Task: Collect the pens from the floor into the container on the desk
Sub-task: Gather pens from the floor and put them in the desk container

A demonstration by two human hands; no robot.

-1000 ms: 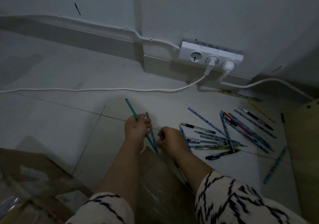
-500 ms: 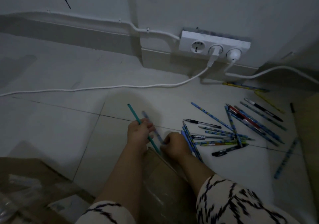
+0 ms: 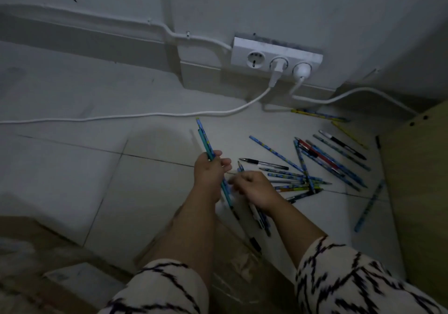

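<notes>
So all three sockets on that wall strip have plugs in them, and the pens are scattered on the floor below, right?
Not quite. The head view shows only two plugs in the wall strip: the middle and right sockets are taken, while the left socket is free. The rest holds: pens lie scattered on the floor below.

pale tiled floor (image 3: 72,168) bears scattered pens (image 3: 315,166) and a white cable (image 3: 145,115).

Pens (image 3: 312,168), centre right: mostly blue patterned, one red, some black, some yellow. Pens (image 3: 204,141) in hand: teal and blue. Sleeves (image 3: 351,279), bottom: cream with black zigzag lines. Socket strip (image 3: 276,54) and cables (image 3: 135,115): white. Floor tiles (image 3: 60,173): pale grey.
</notes>
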